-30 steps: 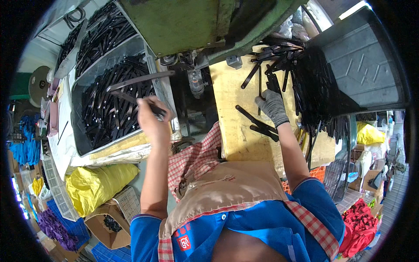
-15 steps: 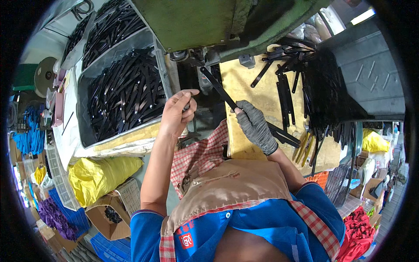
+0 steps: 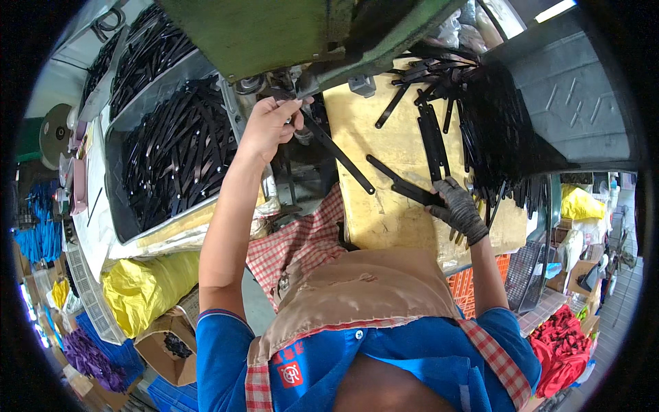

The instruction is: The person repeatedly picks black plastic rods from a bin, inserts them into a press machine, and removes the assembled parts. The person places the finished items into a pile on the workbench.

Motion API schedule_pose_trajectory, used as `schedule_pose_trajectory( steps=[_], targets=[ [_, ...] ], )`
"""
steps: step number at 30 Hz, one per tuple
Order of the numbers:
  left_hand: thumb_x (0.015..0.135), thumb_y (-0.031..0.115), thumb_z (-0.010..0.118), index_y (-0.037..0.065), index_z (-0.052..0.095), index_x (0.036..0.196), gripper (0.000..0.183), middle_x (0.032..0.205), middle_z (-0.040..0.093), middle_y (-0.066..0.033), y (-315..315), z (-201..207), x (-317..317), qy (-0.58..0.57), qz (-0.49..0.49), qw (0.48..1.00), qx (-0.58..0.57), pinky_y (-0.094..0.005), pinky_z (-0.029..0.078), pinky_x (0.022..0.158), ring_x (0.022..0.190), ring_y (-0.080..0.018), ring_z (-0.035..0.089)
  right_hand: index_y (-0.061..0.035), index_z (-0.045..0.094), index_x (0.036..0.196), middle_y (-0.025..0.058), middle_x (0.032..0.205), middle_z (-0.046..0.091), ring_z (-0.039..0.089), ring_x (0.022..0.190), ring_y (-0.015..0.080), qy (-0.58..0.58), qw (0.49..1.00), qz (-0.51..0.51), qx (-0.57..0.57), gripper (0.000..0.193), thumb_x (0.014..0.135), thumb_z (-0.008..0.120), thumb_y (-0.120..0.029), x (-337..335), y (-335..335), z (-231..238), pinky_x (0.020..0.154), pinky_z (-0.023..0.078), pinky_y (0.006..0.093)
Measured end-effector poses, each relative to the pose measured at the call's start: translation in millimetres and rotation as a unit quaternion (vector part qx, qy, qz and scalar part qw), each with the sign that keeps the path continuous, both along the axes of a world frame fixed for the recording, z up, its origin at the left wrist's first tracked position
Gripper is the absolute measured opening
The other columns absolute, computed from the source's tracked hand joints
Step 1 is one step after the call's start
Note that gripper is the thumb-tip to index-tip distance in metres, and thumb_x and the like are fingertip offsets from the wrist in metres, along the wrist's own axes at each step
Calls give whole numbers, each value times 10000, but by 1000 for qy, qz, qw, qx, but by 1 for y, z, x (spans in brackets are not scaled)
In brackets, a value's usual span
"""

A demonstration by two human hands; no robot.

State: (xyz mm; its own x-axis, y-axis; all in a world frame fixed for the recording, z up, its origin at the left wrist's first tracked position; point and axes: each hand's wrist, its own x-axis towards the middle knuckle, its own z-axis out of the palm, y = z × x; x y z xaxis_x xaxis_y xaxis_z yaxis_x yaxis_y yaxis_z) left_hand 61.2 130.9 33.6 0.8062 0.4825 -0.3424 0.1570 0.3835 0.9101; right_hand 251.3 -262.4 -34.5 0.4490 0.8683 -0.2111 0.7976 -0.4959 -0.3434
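Green machine body [image 3: 274, 34] overhead, top centre; grey bin [image 3: 130, 206] of black strips on left; yellow worktop [image 3: 384, 213] at centre, loose black strips scattered toward dark tray [image 3: 570, 89] on right. Left hand [image 3: 268, 123], bare, raised under machine, fingers closed on upper end of long black strip [image 3: 340, 154] slanting down-right. Right hand [image 3: 458, 209], grey glove, on worktop, fingers curled around black strip pieces [image 3: 401, 184] lying flat

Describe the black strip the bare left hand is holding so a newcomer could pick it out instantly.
Start at the green machine at the top. Just beneath it, the bare left hand pinches one long black strip slanting down to the right. Unlike the strips on the yellow board, it is lifted alone over the dark gap.
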Motion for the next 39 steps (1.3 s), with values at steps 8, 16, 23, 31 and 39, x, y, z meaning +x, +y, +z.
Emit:
schedule_pose_trajectory(
  steps=[8,16,23,31,39],
  targets=[
    [961,170,521,-26,605,1059,235,672,523,-13,1,-14,-5,-49,75,994,-64,-194,226,417,469,-44,336,-32,611,994,163,913,631,623,812,324,16,997,19,73,334,830,670,-318,-7,110,-3,732,492,400],
    [982,290,481,7,586,1007,302,757,521,-25,-47,-95,-36,-95,286,873,-383,-226,325,487,592,-113,410,10,617,959,169,817,631,623,746,300,28,960,-91,264,261,865,655,-231,1,122,-25,690,492,355],
    [998,468,374,9,563,999,496,696,448,-12,-101,-64,-9,-81,133,923,-352,-242,265,488,545,-102,338,-19,585,1000,16,594,529,519,501,84,229,918,-43,322,192,930,583,-198,-55,160,40,487,418,245],
    [988,461,427,31,625,875,486,531,386,45,-125,-61,-32,-21,113,982,-150,-225,194,424,436,-54,279,-24,567,948,25,576,541,541,492,117,393,898,-26,198,223,942,567,-248,-67,199,44,512,444,261],
    [995,332,493,56,563,713,400,608,524,36,-149,-52,-54,-39,143,989,-19,-206,348,475,518,-27,434,-10,595,877,27,556,510,513,503,104,422,887,-24,183,238,953,537,-229,-84,176,51,507,405,261]
  ],
)
